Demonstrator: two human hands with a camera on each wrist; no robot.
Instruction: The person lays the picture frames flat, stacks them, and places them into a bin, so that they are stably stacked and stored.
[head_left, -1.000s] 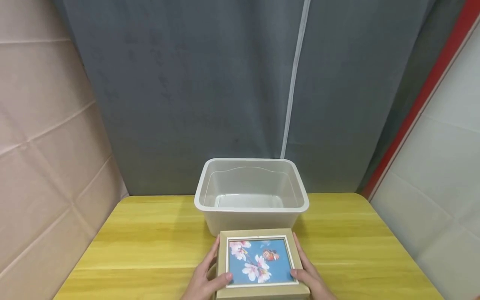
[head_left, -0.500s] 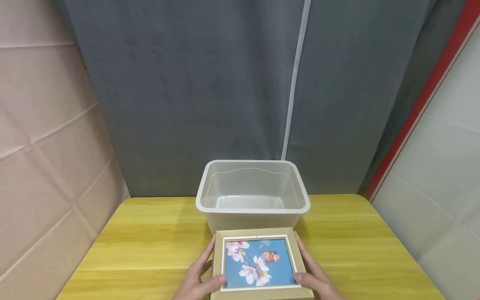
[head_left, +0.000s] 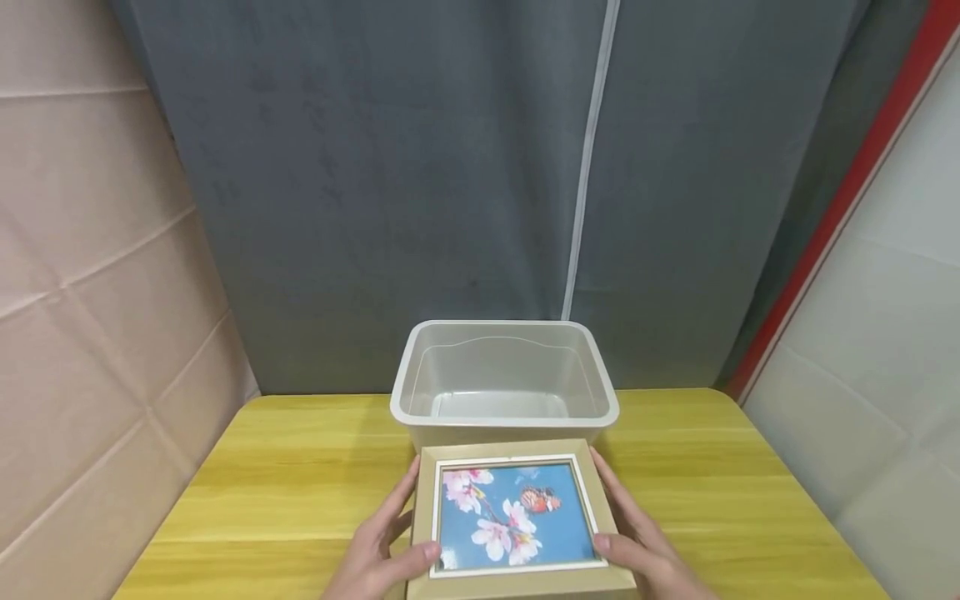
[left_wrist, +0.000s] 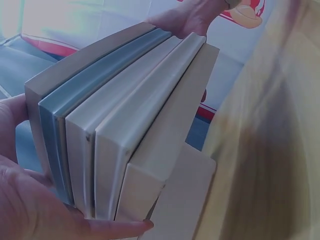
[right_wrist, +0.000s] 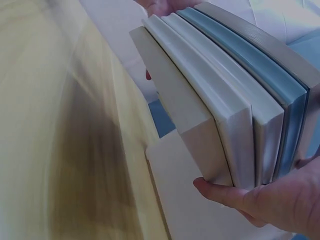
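A stack of picture frames (head_left: 517, 517) is held near the front of the table, in front of the bin. The top one is light tan with a white inner edge and a blue picture of pink-white blossoms and a butterfly. My left hand (head_left: 378, 542) grips the stack's left side, thumb over the top frame; my right hand (head_left: 648, 546) grips the right side likewise. Beneath, the wrist views show several frames pressed together, including a blue frame (left_wrist: 95, 87) and a white frame (right_wrist: 200, 85). In those views, the stack is off the tabletop.
A light grey plastic bin (head_left: 504, 421) stands on the yellow wood-grain table (head_left: 285, 483), just beyond the stack. A dark grey curtain (head_left: 375, 208) hangs behind it. Pale cloth walls flank the table, with a red strip (head_left: 840, 200) at the right.
The frame stack has come up and closer to the camera, looking larger. Both hands move with it, keeping their hold. The bin stays in place.
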